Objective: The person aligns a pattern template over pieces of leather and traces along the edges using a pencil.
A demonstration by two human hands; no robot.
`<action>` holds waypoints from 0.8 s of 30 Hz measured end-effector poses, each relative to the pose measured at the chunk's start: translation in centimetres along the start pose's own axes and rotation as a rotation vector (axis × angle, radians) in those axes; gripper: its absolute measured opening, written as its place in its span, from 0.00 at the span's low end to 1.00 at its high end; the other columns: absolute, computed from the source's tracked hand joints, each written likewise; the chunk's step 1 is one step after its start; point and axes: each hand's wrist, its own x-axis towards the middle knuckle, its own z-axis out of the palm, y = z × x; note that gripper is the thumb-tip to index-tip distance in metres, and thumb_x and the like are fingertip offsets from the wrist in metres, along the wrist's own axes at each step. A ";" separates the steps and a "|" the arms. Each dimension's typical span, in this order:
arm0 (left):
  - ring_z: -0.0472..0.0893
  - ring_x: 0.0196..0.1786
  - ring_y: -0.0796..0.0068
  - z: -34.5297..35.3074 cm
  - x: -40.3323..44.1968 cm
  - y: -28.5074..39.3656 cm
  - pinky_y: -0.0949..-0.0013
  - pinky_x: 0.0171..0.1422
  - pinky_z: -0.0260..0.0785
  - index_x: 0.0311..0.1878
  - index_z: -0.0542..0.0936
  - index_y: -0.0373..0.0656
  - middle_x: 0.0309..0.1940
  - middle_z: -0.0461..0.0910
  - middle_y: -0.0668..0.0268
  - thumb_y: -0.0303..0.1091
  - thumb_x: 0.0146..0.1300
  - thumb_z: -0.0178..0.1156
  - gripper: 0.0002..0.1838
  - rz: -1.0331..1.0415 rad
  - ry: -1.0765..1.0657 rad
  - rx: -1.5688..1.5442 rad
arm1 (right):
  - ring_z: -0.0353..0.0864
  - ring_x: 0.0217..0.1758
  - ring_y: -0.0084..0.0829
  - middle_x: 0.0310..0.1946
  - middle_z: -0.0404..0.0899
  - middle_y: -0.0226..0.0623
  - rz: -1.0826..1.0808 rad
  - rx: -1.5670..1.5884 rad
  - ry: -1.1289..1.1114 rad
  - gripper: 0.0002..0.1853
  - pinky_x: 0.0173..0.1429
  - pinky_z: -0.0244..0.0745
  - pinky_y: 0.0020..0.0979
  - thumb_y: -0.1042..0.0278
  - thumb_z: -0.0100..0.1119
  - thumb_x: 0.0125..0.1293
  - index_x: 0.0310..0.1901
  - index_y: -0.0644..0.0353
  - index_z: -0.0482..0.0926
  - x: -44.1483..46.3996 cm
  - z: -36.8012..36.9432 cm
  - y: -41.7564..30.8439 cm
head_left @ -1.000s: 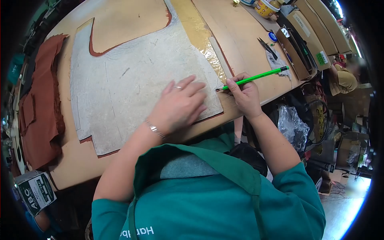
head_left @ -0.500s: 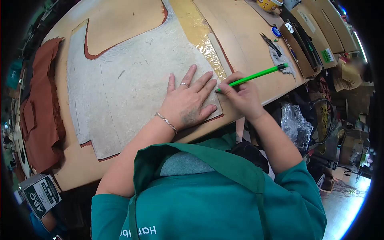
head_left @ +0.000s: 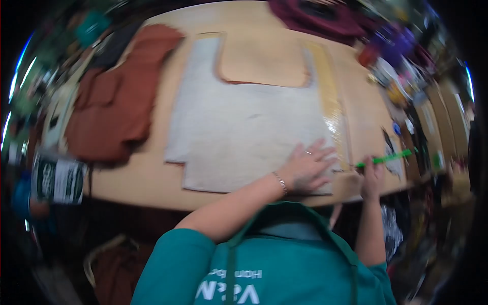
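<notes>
A large pale grey pattern sheet point(head_left: 244, 132) with a U-shaped cutout lies over reddish-brown material that shows as a thin rim at its edges. Shiny yellow tape point(head_left: 328, 96) runs along its right side. My left hand point(head_left: 309, 166), with a ring and a bracelet, is over the lower right part of the sheet, fingers spread. My right hand point(head_left: 372, 175) holds a green pencil point(head_left: 389, 158) just right of the sheet's lower right corner, its point directed left. Motion blurs the view, so whether the pencil point touches anything cannot be made out.
Reddish-brown leather point(head_left: 119, 96) lies on the left of the table point(head_left: 137, 185), with a labelled tin point(head_left: 60, 179) at the near left edge. Dark red fabric point(head_left: 325, 20) is at the back. Scissors point(head_left: 387, 138) and cardboard boxes point(head_left: 447, 119) stand or lie at the right.
The camera view has swung left, so the table and both hands appear further right and lower. The pencil is still in my right hand; my left hand's fingers remain spread over the sheet.
</notes>
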 end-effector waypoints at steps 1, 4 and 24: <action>0.56 0.67 0.56 -0.6 -1.1 0.0 0.41 0.61 0.53 0.55 0.70 0.46 0.61 0.62 0.61 0.44 0.57 0.56 0.24 0.036 0.187 -0.016 | 0.69 0.24 0.18 0.23 0.67 0.27 -0.011 0.079 0.010 0.08 0.29 0.67 0.20 0.63 0.46 0.68 0.36 0.58 0.66 0.5 0.1 0.5; 0.66 0.60 0.56 -4.0 -5.5 -1.6 0.54 0.60 0.60 0.48 0.74 0.42 0.54 0.69 0.59 0.40 0.56 0.57 0.18 0.078 0.383 -0.097 | 0.72 0.24 0.20 0.24 0.70 0.30 -0.015 0.144 -0.060 0.10 0.27 0.66 0.19 0.59 0.44 0.68 0.35 0.57 0.65 1.0 2.6 -2.3; 0.60 0.65 0.61 -9.7 -21.4 -3.2 0.51 0.63 0.54 0.50 0.75 0.44 0.57 0.66 0.63 0.42 0.55 0.58 0.20 -0.521 0.325 0.272 | 0.77 0.34 0.26 0.30 0.75 0.34 0.128 0.168 -0.871 0.09 0.38 0.72 0.25 0.68 0.55 0.62 0.37 0.60 0.66 2.0 26.8 -9.3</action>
